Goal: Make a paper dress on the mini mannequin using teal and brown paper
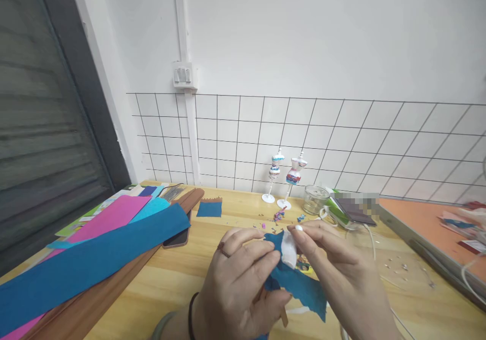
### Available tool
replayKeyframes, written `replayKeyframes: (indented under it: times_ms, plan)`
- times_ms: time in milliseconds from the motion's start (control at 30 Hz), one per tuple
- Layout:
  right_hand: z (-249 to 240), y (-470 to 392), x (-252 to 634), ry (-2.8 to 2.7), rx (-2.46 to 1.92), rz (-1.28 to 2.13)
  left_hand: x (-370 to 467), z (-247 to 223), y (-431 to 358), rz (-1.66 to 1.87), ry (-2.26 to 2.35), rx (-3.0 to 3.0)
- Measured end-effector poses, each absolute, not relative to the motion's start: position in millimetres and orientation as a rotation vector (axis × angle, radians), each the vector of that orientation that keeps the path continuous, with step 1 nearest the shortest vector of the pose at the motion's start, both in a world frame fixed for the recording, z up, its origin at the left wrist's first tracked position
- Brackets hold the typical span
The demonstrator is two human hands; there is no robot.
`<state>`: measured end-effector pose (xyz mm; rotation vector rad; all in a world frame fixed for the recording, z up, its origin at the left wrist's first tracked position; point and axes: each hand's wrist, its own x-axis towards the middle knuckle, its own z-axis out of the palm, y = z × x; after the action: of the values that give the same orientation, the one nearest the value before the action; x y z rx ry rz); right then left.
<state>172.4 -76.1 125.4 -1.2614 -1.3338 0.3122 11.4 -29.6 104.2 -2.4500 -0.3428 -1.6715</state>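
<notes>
Low in the centre of the head view, my left hand is closed around a piece of blue crepe-like material. A white curved piece shows between my hands, against the blue material. My right hand pinches a small white object between thumb and forefinger, just above the white piece. The blue material hangs down to the right with a jagged edge. A wooden stick end shows below my left hand. Something yellow is partly hidden behind my right hand.
Two small mannequin stands and a glass jar stand near the wall. Blue and pink sheets lie left over a phone. A blue scrap lies behind my hands. White cables and an orange tray are right.
</notes>
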Motion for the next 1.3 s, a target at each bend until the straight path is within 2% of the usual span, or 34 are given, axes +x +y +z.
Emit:
replayKeyframes:
  times_ms: [200, 467, 733, 933, 1133, 1300]
  plan:
    - [128, -77, 165, -1.353, -1.173, 0.318, 13, 106, -35, -1.878, -0.587, -2.591]
    - [126, -77, 161, -1.446, -1.111, 0.344, 14, 106, -40, -1.924, -0.773, -2.772]
    - [132, -78, 163, -1.371, -1.13, 0.724, 3, 101, -27, -1.866, -0.871, -2.84]
    - [134, -84, 159, -1.435, -1.255, 0.885, -2, 98, -13, -1.937, -0.788, -2.828]
    - [129, -86, 154, -1.616, -1.375, 0.557, -4, 99, -10, -1.918, -0.764, -2.85]
    - [125, -81, 155, -1.727, -1.233, 0.484, -4, 97, -9, -1.909, -0.796, -2.859]
